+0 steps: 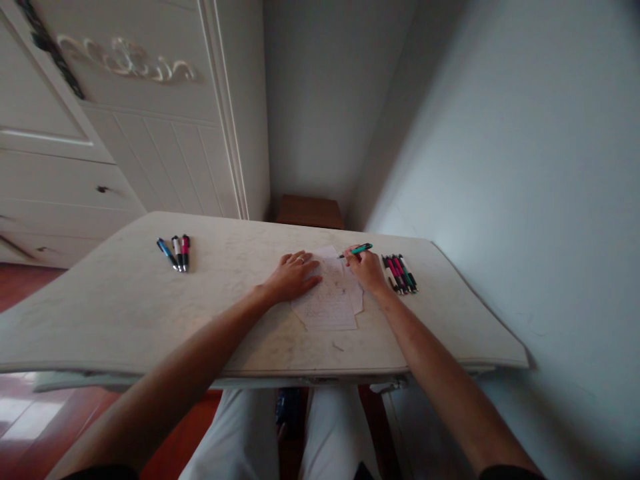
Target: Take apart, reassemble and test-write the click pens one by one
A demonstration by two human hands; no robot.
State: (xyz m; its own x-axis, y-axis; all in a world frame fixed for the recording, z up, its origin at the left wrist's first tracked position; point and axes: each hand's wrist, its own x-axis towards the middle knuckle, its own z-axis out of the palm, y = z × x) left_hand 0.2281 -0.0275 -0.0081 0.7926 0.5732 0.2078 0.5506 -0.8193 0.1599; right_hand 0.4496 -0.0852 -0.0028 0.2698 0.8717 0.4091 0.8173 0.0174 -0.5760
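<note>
Sheets of paper (327, 310) covered in marks lie overlapping on the white table (240, 333) in front of me. My left hand (295, 275), a ring on one finger, rests flat on their left edge with fingers stretched out. A green pen (362, 248) is pinched in my right hand (366, 268), its tip at the upper part of the paper. Just right of that hand lies a row of several pens (399, 274) in pink, white, green and black. Farther left, a blue pen (167, 254), a white pen (177, 252) and a pink pen (185, 253) lie together.
A white cabinet (150, 147) with carved trim stands beyond the table on the left. The grey wall (525, 200) runs close along the right side. Behind the far edge sits a brown wooden piece (310, 211). My legs (250, 433) are under the near edge.
</note>
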